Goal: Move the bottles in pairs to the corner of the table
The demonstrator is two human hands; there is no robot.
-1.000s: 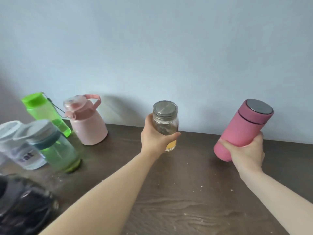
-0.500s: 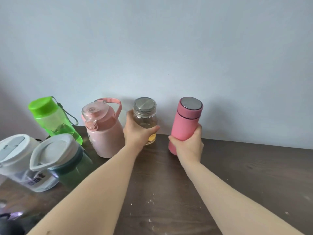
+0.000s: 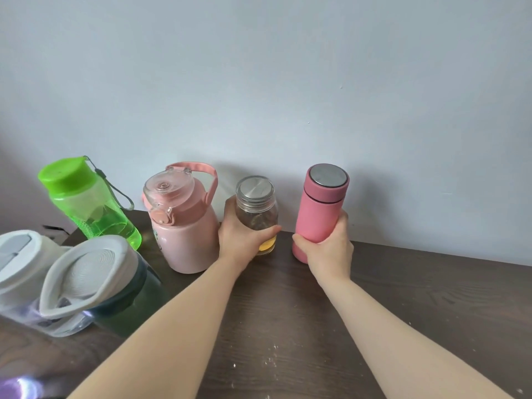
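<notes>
Left hand is wrapping its fingers around the glass jar, while the right hand is clenching the pink flask low on its body; both are sitting on or just above the tabletop by the wall. The pale pink jug is touching the left knuckles, so a leftward nudge risks knocking it. The flask is leaning slightly; releasing it tilted could tip it over.

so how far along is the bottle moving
Four bottles already stand grouped at the left: green bottle, pale pink jug, two white-lidded ones. In hand: left hand holds the glass jar, right hand the pink flask, beside the group. Left: releasing them.
</notes>
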